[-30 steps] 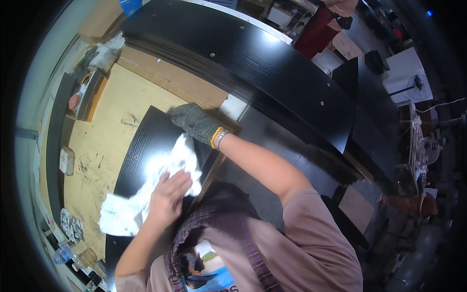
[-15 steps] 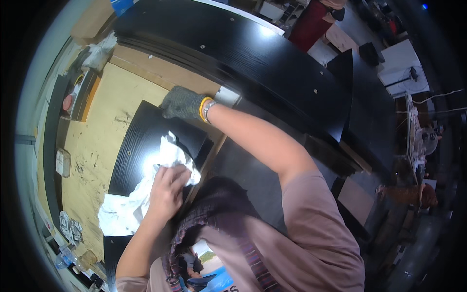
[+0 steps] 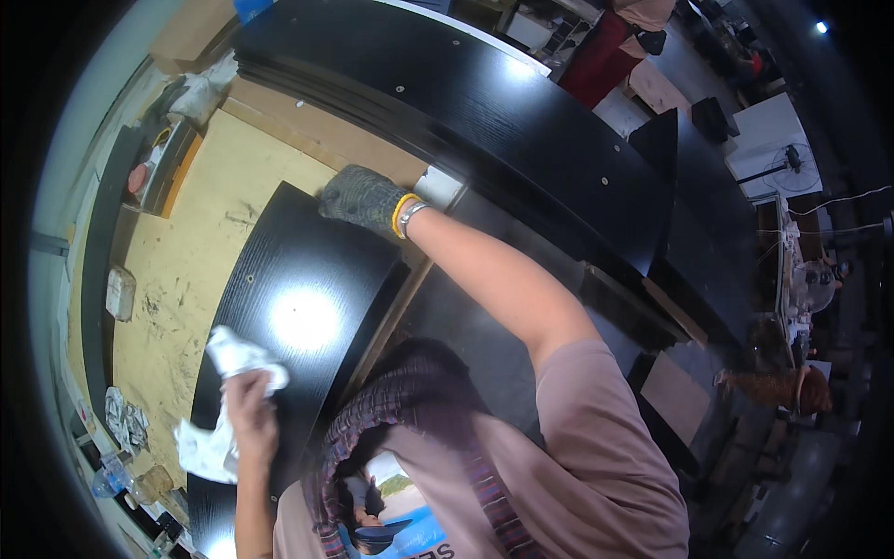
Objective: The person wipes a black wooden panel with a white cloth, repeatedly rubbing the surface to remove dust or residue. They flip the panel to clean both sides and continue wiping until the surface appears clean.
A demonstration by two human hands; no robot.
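A black wood-grain panel (image 3: 317, 252) lies on the pale yellow workbench top (image 3: 191, 270), a bright glare in its middle. My bare left hand (image 3: 250, 417) is closed on a crumpled white cloth (image 3: 207, 454) near the panel's left edge. Parts of the cloth stick out above and below the fingers. At the panel's far right corner, my right hand (image 3: 363, 198) wears a dark grey knitted glove with a yellow cuff. It grips the panel's edge there, its fingertips partly hidden.
Beyond the bench lies a stack of long black panels (image 3: 503, 102). A sanding-block-like piece (image 3: 119, 293) and a crumpled rag (image 3: 126, 419) lie along the left side, near a small open box (image 3: 168, 168). Another person (image 3: 610, 51) stands at the far right, near a fan (image 3: 792, 158).
My left hand has moved the white cloth leftward and nearer, from the panel's middle to its left edge. The right hand still grips the far corner.
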